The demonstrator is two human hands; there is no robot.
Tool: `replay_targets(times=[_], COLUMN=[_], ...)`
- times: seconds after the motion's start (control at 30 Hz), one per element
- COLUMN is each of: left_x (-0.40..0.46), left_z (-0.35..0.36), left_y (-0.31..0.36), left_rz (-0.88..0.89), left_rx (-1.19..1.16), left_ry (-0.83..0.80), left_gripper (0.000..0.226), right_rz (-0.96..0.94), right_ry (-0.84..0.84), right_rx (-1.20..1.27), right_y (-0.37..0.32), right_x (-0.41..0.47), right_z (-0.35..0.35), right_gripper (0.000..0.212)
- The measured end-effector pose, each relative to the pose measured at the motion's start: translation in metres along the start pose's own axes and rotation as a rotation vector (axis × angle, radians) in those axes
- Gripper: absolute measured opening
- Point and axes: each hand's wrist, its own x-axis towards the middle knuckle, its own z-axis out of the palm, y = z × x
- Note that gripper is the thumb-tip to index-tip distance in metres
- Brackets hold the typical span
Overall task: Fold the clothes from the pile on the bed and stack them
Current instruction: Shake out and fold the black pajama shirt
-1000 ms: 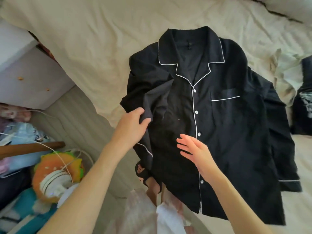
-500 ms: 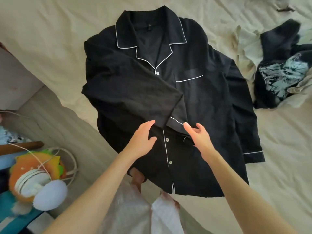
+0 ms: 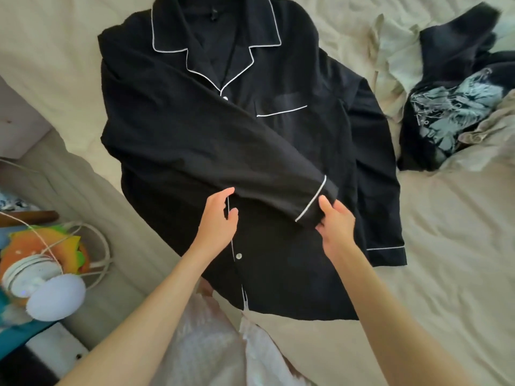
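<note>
A black pajama shirt [image 3: 278,135] with white piping lies face up on the beige bed sheet [image 3: 459,260], collar at the top. Its left sleeve [image 3: 223,151] is folded diagonally across the chest, the cuff ending at centre right. My right hand [image 3: 333,222] pinches that cuff at its lower edge. My left hand [image 3: 220,221] rests open on the shirt front beside the button placket, fingertips touching the sleeve's lower edge. The other sleeve lies straight along the shirt's right side.
A pile of clothes [image 3: 457,101], dark with a pale print plus light pieces, lies at the upper right of the bed. Left of the bed are a colourful plush toy [image 3: 47,252], a white round device [image 3: 53,296] with cords, and a grey cabinet [image 3: 16,129].
The left sleeve has been drawn further across the shirt front to the right. My right hand moved right with the cuff; my left hand let go and now lies on the shirt front.
</note>
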Motion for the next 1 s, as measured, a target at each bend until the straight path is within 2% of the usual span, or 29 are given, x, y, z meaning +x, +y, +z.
replay_targets(times=[0.07,0.17,0.23,0.33,0.4,0.47,0.5,0.63,0.77,0.9,1.0], left_x=[-0.004,-0.006,-0.006,-0.005,-0.006,-0.007,-0.007,-0.009,-0.009,-0.002,0.014], left_z=[0.008,0.013,0.012,0.008,0.004,-0.001,-0.003,-0.01,-0.026,-0.052,-0.08], left_y=[0.005,0.014,0.015,0.009,0.004,0.0,-0.001,-0.003,-0.007,-0.012,-0.016], left_rz=[-0.07,-0.279,-0.373,-0.416,-0.422,-0.423,-0.426,-0.434,-0.443,-0.477,-0.493], left_rx=[-0.128,-0.456,-0.553,-0.563,-0.546,-0.55,-0.552,-0.545,-0.557,-0.647,-0.722], left_ry=[0.03,0.139,0.17,0.148,0.144,0.142,0.14,0.112,0.117,0.153,0.21], left_gripper=[0.045,0.044,0.045,0.047,0.046,0.044,0.043,0.043,0.042,0.041,0.039], right_rz=[0.113,0.162,0.176,0.133,0.045,-0.01,-0.008,0.004,-0.248,-0.404,-0.509], right_ry=[0.05,0.054,0.038,0.043,0.102,0.169,0.202,0.26,0.255,0.198,0.056], right_rx=[0.008,-0.005,0.019,-0.05,-0.108,-0.171,-0.199,-0.264,-0.643,-0.808,-0.892], right_y=[0.0,-0.001,-0.004,-0.012,-0.016,-0.017,-0.017,-0.016,-0.025,-0.049,-0.071], right_x=[0.0,0.004,0.007,0.013,0.019,0.024,0.023,0.016,0.004,-0.001,-0.003], right_z=[-0.02,-0.039,-0.044,-0.043,-0.041,-0.039,-0.038,-0.04,-0.03,-0.001,0.044], right_gripper=[0.035,0.029,0.033,0.014,0.023,0.017,0.013,0.027,0.053,0.052,0.049])
